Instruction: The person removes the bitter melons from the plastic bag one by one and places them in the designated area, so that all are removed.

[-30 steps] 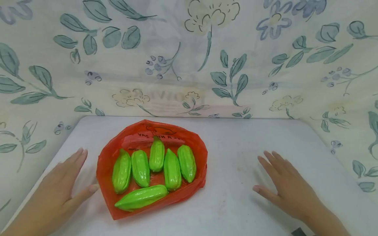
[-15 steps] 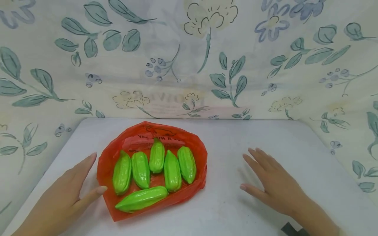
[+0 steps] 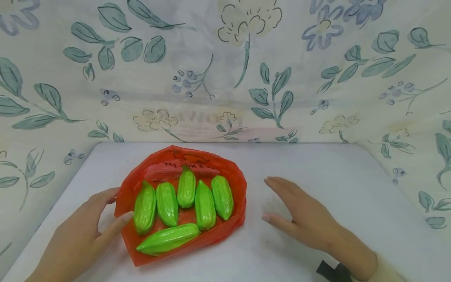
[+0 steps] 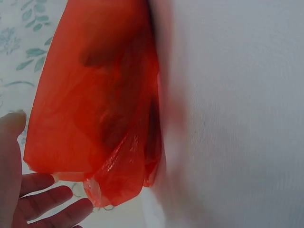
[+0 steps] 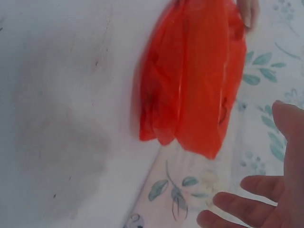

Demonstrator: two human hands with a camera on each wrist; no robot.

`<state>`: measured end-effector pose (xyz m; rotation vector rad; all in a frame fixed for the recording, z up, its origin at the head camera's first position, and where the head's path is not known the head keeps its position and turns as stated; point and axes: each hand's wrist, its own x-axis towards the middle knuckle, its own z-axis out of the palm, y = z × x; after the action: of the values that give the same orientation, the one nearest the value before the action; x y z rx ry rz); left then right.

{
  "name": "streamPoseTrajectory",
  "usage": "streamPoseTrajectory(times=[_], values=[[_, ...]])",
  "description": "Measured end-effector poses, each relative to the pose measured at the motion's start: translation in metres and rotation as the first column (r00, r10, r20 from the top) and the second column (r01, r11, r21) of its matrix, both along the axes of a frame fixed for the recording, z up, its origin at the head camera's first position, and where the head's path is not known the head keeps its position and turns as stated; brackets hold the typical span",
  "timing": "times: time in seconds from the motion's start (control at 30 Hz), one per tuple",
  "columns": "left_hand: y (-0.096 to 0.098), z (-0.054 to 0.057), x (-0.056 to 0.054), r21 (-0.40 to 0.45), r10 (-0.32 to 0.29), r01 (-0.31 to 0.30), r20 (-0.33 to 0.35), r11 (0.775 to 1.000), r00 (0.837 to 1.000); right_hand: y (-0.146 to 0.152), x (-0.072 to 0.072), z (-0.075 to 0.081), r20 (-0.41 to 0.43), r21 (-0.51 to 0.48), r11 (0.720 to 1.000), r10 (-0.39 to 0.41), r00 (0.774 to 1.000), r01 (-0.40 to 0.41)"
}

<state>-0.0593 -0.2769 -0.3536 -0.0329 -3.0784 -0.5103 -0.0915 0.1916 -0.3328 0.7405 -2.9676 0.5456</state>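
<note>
An orange-red plastic bag (image 3: 183,215) stands on the white table at centre left, its mouth rolled wide. Inside lie several glossy, bright green, ridged, elongated fruits or vegetables (image 3: 167,203), pointed at the ends; one lies crosswise near the front. At the bag's left rim is my left hand (image 3: 86,229). Its thumb reaches over the rim while the fingertips are at the outer side; thumb and fingers stay apart. My right hand (image 3: 306,215) hovers right of the bag, fingers extended, holding nothing. The right wrist view shows a gap between it and the bag (image 5: 199,80).
The white table (image 3: 299,164) ends against a curtain (image 3: 225,70) printed with leaves and flowers, which also hangs at both sides. A dark strap piece (image 3: 332,270) shows beside the right wrist.
My right hand has moved left toward the bag. My left hand has moved slightly right, until its fingers reach the bag's left rim. The bag and its contents stay in place.
</note>
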Motion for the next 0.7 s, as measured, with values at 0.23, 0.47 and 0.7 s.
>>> streamPoseTrajectory(times=[0.23, 0.47, 0.7], values=[[0.006, 0.001, 0.002, 0.027, 0.075, -0.074, -0.048, 0.997, 0.996, -0.026, -0.009, 0.002, -0.051, 0.005, 0.995, 0.099, 0.994, -0.099], [0.012, -0.005, 0.007, 0.079, 0.088, -0.077, -0.152, 0.994, 0.984, -0.045, -0.018, 0.004, -0.105, -0.010, 0.975, 0.222, 0.969, -0.224], [0.014, -0.006, 0.006, 0.112, 0.140, -0.122, -0.172, 0.986, 0.975, -0.060, -0.026, 0.001, -0.143, 0.008, 0.963, 0.267, 0.953, -0.269]])
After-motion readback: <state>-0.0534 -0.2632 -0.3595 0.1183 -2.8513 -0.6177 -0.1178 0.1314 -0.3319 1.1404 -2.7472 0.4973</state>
